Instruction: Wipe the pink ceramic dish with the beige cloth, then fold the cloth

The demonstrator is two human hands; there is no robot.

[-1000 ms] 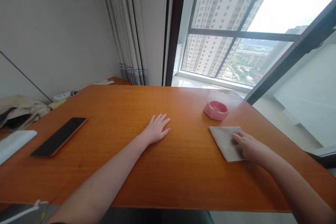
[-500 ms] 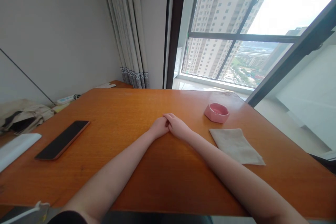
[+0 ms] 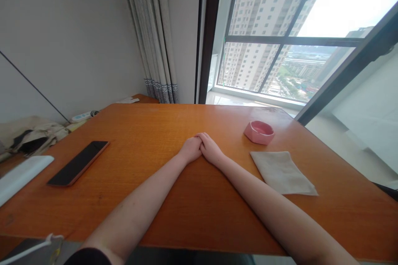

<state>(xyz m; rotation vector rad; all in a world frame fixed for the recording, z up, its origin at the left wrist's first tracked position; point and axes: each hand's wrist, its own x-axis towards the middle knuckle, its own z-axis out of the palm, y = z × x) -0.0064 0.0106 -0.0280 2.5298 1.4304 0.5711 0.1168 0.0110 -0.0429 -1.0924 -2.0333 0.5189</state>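
My left hand (image 3: pixel 190 150) and my right hand (image 3: pixel 211 149) rest together on the wooden table (image 3: pixel 149 128), fingers closed against each other. The right fingers lie over those of the left. No object shows in either hand; the palms are hidden. To the right, beyond my right hand, sits a pink angular bowl (image 3: pixel 259 133), possibly an ashtray. Nearer me, beside my right forearm, a folded beige cloth (image 3: pixel 284 173) lies flat. On the left lies a dark flat slab with an orange-pink edge, like a phone (image 3: pixel 79 163), apart from my left arm.
A white rounded object (image 3: pixel 27 176) lies at the table's left edge. Behind it are crumpled fabric (image 3: pixel 40 134) and a white power strip (image 3: pixel 82 116). A grey curtain (image 3: pixel 155 37) hangs at the back, beside a large window (image 3: pixel 280 41) on the right.
The whole view has shifted slightly, with the things on the table appearing a little further right. My hands stay clasped in the same spot on the table.
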